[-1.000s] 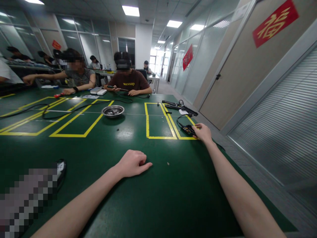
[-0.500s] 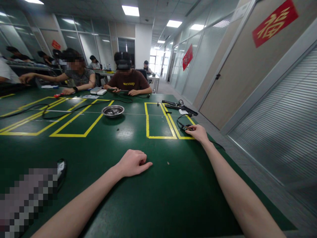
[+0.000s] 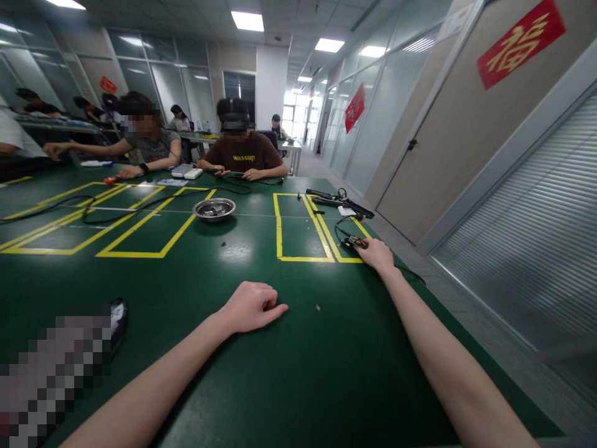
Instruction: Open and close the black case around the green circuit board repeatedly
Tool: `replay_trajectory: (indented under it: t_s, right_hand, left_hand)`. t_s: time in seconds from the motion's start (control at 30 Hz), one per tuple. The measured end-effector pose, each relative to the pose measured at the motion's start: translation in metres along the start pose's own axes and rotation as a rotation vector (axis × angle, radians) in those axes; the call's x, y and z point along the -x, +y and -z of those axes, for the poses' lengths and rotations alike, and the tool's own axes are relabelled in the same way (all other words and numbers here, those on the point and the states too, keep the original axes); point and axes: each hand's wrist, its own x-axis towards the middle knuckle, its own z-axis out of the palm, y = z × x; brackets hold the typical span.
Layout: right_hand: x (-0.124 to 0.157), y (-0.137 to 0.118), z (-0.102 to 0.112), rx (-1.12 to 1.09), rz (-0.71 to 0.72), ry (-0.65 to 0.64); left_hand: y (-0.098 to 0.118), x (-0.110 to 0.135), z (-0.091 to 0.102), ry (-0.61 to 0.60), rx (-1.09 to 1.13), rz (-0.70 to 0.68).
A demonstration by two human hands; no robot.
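The right hand [image 3: 377,254] reached out to a small, flat, black part with thin coloured wires [image 3: 351,241], which sat on the shiny green table [image 3: 326,373] in a box of yellow tape [image 3: 330,238]. Its fingertips touched the part. The hand hid one end of it, so I could not tell if the fingers gripped it or only lay on it. The left hand [image 3: 254,306] rested near the middle, half open, fingers loosely curled and thumb poking out. Its palm was hidden.

Just past the small part were long, thin, black pieces [image 3: 358,208], too jumbled to count, and a little white piece [image 3: 346,211]. A round, silver metal bowl [image 3: 214,218] held small dark bits, too tiny to name. At the bottom left, big blurry squares covered a long thing [image 3: 56,373], and the picture's edge cut it off.
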Motion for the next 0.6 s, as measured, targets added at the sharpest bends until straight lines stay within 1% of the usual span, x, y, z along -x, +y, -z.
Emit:
replay_trajectory:
  t_s: [0.13,0.23,0.33,0.47,0.53,0.6]
  right_hand:
    - [0.000,-0.004,0.004,0.010,-0.005,-0.041]
    - [-0.002,-0.007,0.010,-0.037,-0.009,-0.021]
    - [-0.005,-0.009,0.021,-0.136,0.006,0.019]
    - [-0.008,-0.017,0.040,-0.321,0.093,0.064]
    - [-0.006,-0.027,0.047,-0.399,0.162,0.069]
    - [0.002,-0.042,0.048,-0.450,0.242,0.045]
  left_hand:
    - [0.000,-0.001,0.000,-0.001,-0.009,-0.017]
    - [0.000,-0.001,0.000,-0.002,-0.006,-0.013]
    - [-0.001,-0.001,0.000,-0.003,-0.003,-0.008]
    - [-0.001,0.000,0.000,-0.004,-0.003,-0.004]
    - [0.000,0.000,0.001,-0.002,-0.007,-0.001]
    - [0.000,-0.001,0.002,0.029,-0.022,0.018]
